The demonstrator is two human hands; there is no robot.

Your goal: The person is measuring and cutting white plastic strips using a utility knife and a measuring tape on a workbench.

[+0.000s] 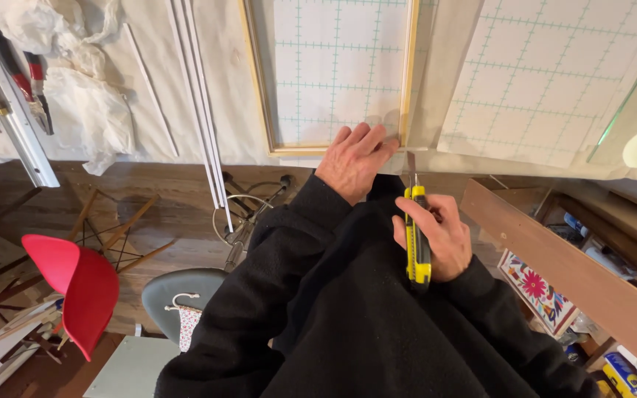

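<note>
Knife at the frame corner, both hands engaged.

The right hand [436, 237] is closed around a yellow-and-black knife [416, 236], index finger laid along its back, the blade extended and pointing at the table edge just beside the lower right corner of the wooden frame [405, 81]. The left hand [354, 158] lies flat, fingers spread and holding nothing, pressing on the gridded sheet [333, 66] inside the frame at that same corner. Frame and sheet rest on a paper-covered table [215, 88]. A second gridded sheet [547, 74] lies to the right, well apart from the hands. White strips [200, 96] lie left of the frame; red-handled pliers [35, 85] rest beside crumpled plastic [86, 103] at far left. A red chair [75, 284] stands on the floor below.
</note>
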